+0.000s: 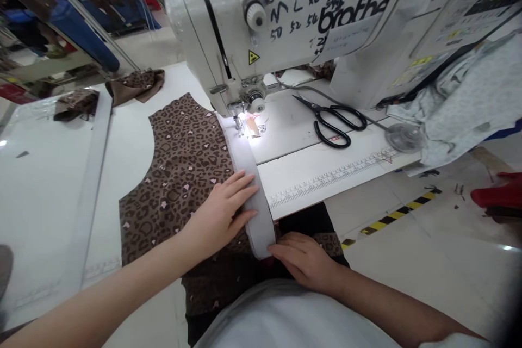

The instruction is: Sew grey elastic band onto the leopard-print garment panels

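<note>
A brown leopard-print fabric piece (179,168) lies on the sewing table, its lower part hanging over the front edge. Along its right edge runs a pale grey strip (261,225), whose far end passes under the lit presser foot (238,125) of the sewing machine. My left hand (222,206) rests flat on the fabric and strip, fingers stretched out. At the strip's near end, by the table edge, my right hand (305,261) has its fingers closed on the strip; the thumb side is partly hidden.
The white sewing machine (293,16) stands across the back. Black-handled scissors (332,119) lie right of the needle, behind a printed ruler scale (330,176). Pale patterned cloth (473,98) is heaped at the right. Brown scraps (136,84) lie at the back left.
</note>
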Tool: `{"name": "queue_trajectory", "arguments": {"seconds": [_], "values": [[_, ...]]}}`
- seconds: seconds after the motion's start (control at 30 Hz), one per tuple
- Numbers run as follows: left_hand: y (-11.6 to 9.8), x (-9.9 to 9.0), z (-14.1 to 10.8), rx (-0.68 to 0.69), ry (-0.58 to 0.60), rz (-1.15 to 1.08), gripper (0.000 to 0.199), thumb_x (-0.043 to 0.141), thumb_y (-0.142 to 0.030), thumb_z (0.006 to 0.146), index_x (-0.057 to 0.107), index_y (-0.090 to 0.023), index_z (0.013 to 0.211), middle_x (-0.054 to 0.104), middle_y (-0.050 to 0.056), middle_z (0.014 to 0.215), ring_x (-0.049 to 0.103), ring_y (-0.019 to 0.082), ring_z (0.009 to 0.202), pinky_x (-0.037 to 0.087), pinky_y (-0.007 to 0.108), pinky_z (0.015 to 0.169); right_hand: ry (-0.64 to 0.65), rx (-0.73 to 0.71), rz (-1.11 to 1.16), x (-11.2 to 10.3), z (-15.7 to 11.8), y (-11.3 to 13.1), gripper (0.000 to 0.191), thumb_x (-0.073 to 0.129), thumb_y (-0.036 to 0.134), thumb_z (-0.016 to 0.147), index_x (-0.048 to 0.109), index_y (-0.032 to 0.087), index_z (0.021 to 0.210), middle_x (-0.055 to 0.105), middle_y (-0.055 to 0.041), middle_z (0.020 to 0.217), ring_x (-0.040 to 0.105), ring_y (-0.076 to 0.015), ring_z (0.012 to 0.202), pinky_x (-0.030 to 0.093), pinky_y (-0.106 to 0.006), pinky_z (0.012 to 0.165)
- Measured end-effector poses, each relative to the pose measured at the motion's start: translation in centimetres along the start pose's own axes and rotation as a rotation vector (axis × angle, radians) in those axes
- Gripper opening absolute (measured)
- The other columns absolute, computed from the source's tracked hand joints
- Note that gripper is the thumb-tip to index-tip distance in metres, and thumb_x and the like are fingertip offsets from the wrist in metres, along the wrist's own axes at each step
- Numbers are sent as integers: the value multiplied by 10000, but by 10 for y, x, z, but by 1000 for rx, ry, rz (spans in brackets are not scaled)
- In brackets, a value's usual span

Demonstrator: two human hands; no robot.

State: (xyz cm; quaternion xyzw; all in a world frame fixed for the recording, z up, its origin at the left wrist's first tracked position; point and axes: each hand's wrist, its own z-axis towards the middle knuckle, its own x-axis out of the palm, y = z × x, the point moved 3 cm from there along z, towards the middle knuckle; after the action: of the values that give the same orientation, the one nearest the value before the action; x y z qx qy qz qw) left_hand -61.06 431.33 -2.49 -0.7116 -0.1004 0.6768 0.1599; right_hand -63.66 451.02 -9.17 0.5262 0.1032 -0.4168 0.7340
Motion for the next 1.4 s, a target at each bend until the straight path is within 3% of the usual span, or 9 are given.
{"name": "queue_trajectory", "arguments": {"seconds": [0.13, 0.23, 0.3, 0.47, 0.63, 0.97, 1.17, 1.3, 1.4], "values": [[0, 9, -7, -24, -1, 54, 401, 402, -377, 894, 456, -246, 1269, 348, 84, 1410, 271, 294, 1313, 324, 582, 989, 84, -145, -70, -16, 10, 6, 292, 354, 72, 890, 502, 118, 1138, 656, -96, 930, 589, -155, 870, 493, -304, 813], [2, 8, -10, -39, -2, 75, 395, 396, -363, 896, 453, -268, 1275, 325, 91, 1419, 268, 303, 1313, 327, 592, 978, 143, -225, -124, -27, 20, 15, 212, 425, 88, 885, 555, 118, 1051, 661, -60, 826, 587, -145, 781, 495, -292, 782], [1, 7, -12, -43, 12, 80, 408, 390, -359, 898, 430, -277, 1295, 309, 90, 1427, 255, 302, 1318, 319, 594, 981, 138, -222, -142, -33, 27, 21, 156, 463, 98, 877, 586, 133, 964, 644, -44, 763, 566, -142, 732, 489, -290, 731], [3, 5, -10, -54, 40, 69, 431, 388, -359, 897, 395, -278, 1320, 282, 87, 1441, 245, 295, 1322, 312, 586, 985, 63, -131, -73, -39, 42, 28, 162, 437, 83, 885, 584, 151, 884, 639, -55, 827, 554, -163, 879, 467, -298, 782], [21, -4, 7, -76, -6, 67, 459, 386, -387, 891, 378, -241, 1325, 308, 97, 1427, 257, 292, 1316, 292, 569, 1001, 131, -77, -66, -39, 68, 12, 199, 412, 28, 847, 564, 157, 831, 621, -56, 814, 545, -167, 792, 456, -299, 711], [66, -26, 49, -59, -76, 79, 437, 387, -427, 882, 384, -205, 1258, 338, 105, 1397, 292, 265, 1291, 256, 528, 1023, 127, 17, -60, -50, 126, -28, 216, 421, 59, 824, 605, 165, 781, 601, -38, 761, 535, -156, 736, 429, -263, 646], [96, -36, 74, -10, -103, 123, 435, 399, -434, 878, 392, -184, 1233, 422, 116, 1297, 393, 260, 1198, 320, 463, 985, 152, 83, -108, -52, 159, -52, 202, 491, 9, 773, 623, 162, 781, 602, -10, 727, 540, -145, 719, 404, -244, 615], [122, -45, 93, -10, -129, 199, 404, 417, -470, 862, 493, -127, 1063, 505, 140, 1133, 464, 274, 1095, 371, 433, 931, 150, 99, -167, -50, 176, -60, 205, 476, 33, 801, 637, 159, 816, 639, -36, 832, 568, -172, 806, 448, -283, 692], [113, -51, 87, 47, -183, 261, 391, 423, -435, 867, 512, -105, 1057, 486, 161, 1184, 423, 283, 1152, 349, 420, 963, 108, 49, -198, -54, 155, -41, 286, 400, 35, 829, 610, 138, 993, 613, -99, 1066, 548, -210, 977, 455, -356, 835]]}}
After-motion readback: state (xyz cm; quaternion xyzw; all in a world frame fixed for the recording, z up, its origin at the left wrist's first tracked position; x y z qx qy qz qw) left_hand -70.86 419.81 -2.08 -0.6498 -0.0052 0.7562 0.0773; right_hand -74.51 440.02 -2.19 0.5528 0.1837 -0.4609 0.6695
